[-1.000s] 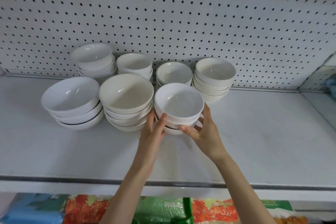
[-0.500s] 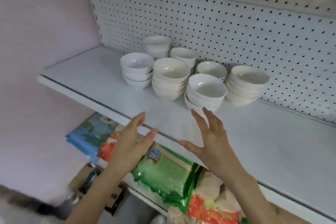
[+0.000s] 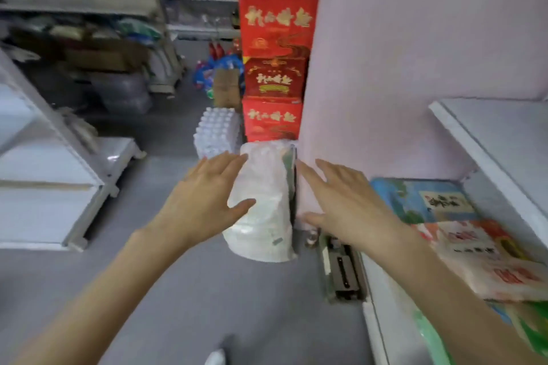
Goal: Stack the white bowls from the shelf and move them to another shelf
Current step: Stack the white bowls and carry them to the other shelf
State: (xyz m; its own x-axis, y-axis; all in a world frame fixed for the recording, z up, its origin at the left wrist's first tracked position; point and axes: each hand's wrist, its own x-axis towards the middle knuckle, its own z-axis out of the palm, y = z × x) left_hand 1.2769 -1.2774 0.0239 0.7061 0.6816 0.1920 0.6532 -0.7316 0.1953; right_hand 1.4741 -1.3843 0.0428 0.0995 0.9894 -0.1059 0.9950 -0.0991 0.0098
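Observation:
No white bowls are in view now. My left hand and my right hand hang in the air in front of me, both empty with fingers spread. They float over the grey floor, to either side of a white plastic-wrapped pack that stands on the floor below them. The white shelf that held the bowls shows only as a bare corner at the right edge.
A pink wall end stands ahead on the right. Red cartons are stacked beside it, with a pack of bottles in front. Bagged goods lie on the lower right shelf. White shelving stands at the left.
My hands let go of the bowl stack and pulled back empty. My view swung left, away from the bowl shelf, toward the aisle and floor.

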